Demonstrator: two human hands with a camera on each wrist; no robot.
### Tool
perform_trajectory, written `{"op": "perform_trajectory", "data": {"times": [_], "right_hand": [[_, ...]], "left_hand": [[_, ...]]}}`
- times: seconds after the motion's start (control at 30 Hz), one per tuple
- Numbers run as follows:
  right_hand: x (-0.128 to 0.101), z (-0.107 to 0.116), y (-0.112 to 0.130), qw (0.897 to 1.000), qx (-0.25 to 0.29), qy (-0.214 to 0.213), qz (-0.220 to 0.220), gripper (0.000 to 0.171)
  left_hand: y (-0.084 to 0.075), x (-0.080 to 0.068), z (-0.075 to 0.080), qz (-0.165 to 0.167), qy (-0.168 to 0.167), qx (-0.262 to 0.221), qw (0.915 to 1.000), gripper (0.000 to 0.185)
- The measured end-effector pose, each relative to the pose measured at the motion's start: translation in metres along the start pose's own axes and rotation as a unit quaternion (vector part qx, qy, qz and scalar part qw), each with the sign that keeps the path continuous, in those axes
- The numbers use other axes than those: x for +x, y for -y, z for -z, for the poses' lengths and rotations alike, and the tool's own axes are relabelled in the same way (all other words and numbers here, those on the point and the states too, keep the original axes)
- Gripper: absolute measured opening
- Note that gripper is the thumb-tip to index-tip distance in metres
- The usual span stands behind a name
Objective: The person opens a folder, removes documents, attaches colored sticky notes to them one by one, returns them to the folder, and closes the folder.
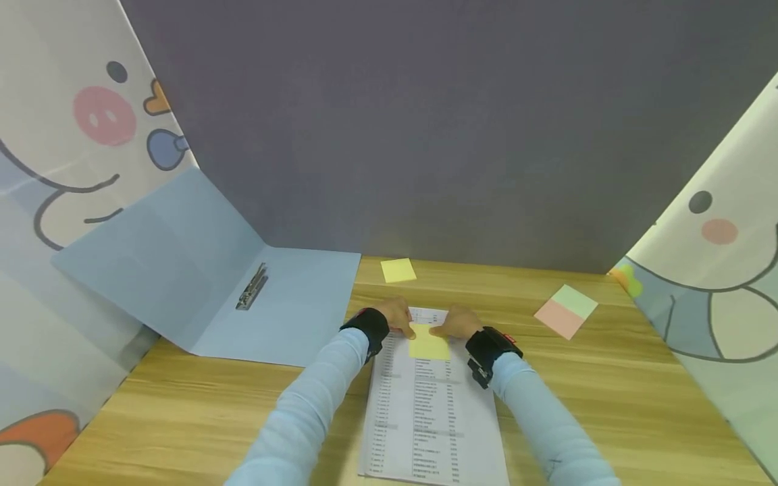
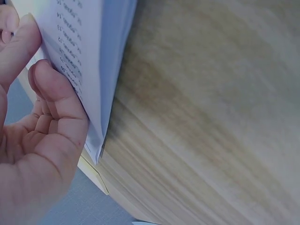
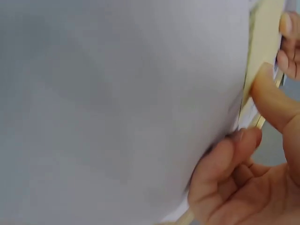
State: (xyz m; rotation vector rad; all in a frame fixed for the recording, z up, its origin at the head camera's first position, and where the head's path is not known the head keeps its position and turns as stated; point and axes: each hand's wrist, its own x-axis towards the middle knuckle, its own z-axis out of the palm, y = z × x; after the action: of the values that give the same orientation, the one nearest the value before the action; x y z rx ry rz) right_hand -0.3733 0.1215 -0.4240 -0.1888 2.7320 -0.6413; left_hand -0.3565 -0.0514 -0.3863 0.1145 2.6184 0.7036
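Note:
A yellow sticky note (image 1: 429, 344) lies against the upper part of a stack of printed sheets (image 1: 425, 425). At its upper left corner, my left hand (image 1: 396, 316) holds it with the thumb on it and the fingers curled over the sheets. My right hand (image 1: 457, 322) holds the upper right corner, its thumb (image 3: 267, 89) pressed on the yellow paper in the right wrist view. Curled fingers of that hand touch the sheets' edge. In the left wrist view the left fingers (image 2: 54, 86) rest by the edge of the stack.
An open blue folder (image 1: 298, 304) with a metal clip (image 1: 252, 287) stands at the left, its cover leaning up. Another yellow note (image 1: 398, 270) lies behind the sheets. A pink and green note pair (image 1: 566, 312) lies at the right. A grey panel (image 1: 389, 135) borders the wooden table (image 1: 608, 418).

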Motion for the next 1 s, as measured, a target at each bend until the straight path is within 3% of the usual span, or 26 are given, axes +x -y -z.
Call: {"op": "perform_trajectory", "data": {"times": [0.17, 0.37, 0.53, 0.73, 0.87, 1.0], "right_hand": [[-0.006, 0.012, -0.007, 0.999, 0.033, 0.017, 0.011, 0.034], [-0.007, 0.016, -0.007, 0.998, 0.052, 0.018, 0.008, 0.032], [-0.003, 0.006, -0.002, 0.999, 0.042, 0.022, -0.015, 0.05], [0.0, -0.007, 0.005, 0.999, 0.02, -0.014, -0.04, 0.072], [-0.007, -0.005, 0.012, 0.999, 0.008, -0.023, -0.04, 0.067], [-0.009, -0.002, 0.012, 0.999, 0.016, -0.028, -0.025, 0.054]], "left_hand": [[0.001, 0.005, -0.001, -0.001, 0.0, -0.009, 1.0, 0.028], [0.002, 0.011, -0.002, 0.016, 0.009, -0.018, 0.9997, 0.032], [0.0, 0.009, -0.004, 0.03, 0.013, 0.028, 0.9991, 0.045], [-0.004, 0.002, -0.009, 0.03, 0.003, 0.061, 0.9977, 0.056], [-0.008, -0.004, -0.011, 0.036, -0.014, 0.056, 0.9977, 0.058], [-0.008, -0.003, -0.011, 0.022, -0.031, 0.057, 0.9976, 0.053]]}}
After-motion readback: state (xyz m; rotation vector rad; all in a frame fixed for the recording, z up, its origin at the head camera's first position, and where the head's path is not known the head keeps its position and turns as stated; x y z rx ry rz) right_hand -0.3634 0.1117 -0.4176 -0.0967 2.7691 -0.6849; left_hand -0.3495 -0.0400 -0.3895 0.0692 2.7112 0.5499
